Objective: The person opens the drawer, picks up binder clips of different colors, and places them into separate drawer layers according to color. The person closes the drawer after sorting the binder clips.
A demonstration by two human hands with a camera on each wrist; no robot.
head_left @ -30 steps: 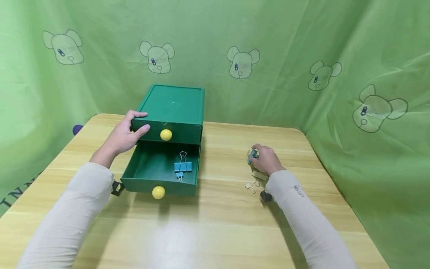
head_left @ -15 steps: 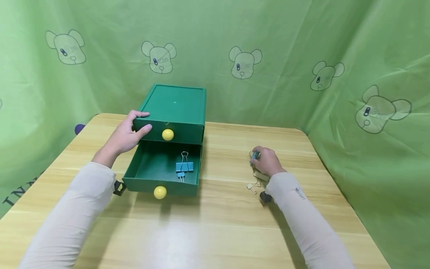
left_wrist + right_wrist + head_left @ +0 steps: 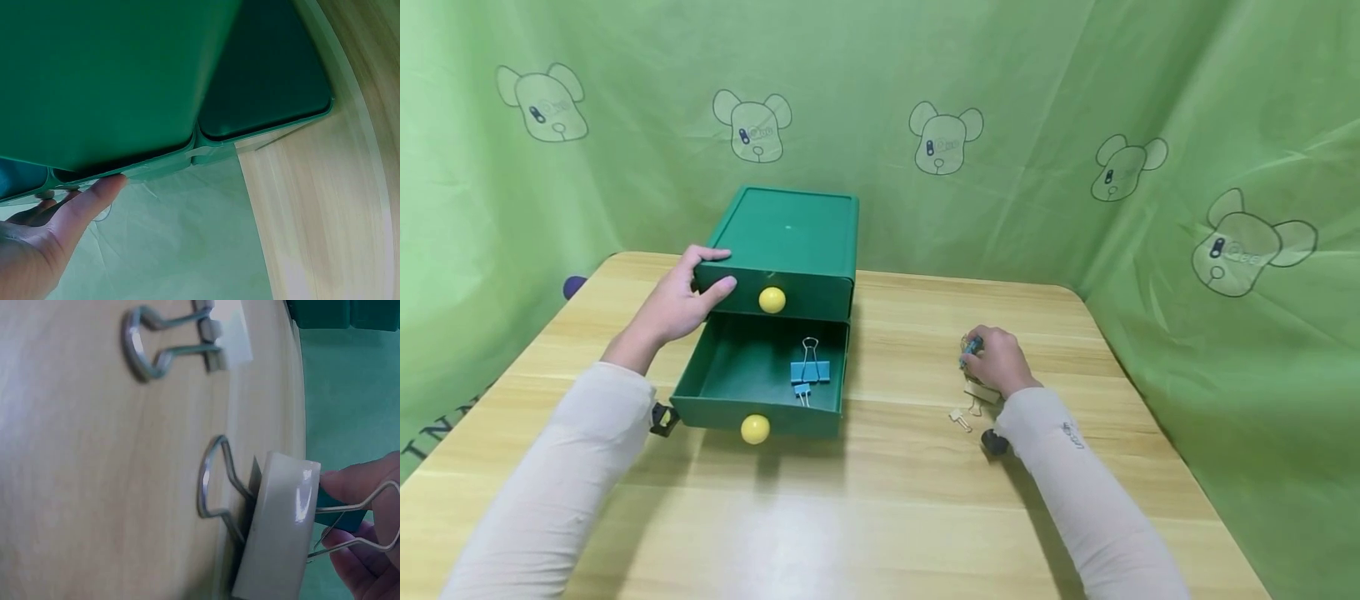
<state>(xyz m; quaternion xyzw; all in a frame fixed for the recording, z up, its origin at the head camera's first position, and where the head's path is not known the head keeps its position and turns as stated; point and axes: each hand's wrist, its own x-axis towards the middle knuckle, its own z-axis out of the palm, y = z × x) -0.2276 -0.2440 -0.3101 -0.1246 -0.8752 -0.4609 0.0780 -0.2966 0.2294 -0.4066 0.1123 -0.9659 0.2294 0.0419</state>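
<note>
At the front left corner of a green two-drawer cabinet [image 3: 790, 233], my left hand [image 3: 672, 307] grips the upper part, thumb against the front and fingers over the top. The lower drawer [image 3: 715, 408] is pulled out. Inside it lie a large blue binder clip [image 3: 822, 372] and a small blue one. My right hand [image 3: 1002, 363] pinches another blue binder clip [image 3: 970, 352] between thumb and fingers, close over the table. Right by that hand lies a large cream binder clip [image 3: 278, 525], with a small cream binder clip [image 3: 957, 416] nearer the front.
Yellow round knobs [image 3: 772, 300] stick out from both drawer fronts. The wooden table [image 3: 880, 500] ends against a green curtain [image 3: 1015, 225] with printed bear heads at the back and right. A dark purple object [image 3: 573, 287] shows beyond the left table edge.
The blue binder clip in my right hand has turned and shifted slightly to the right. My left hand keeps its grip on the cabinet, and the drawer has not moved.
</note>
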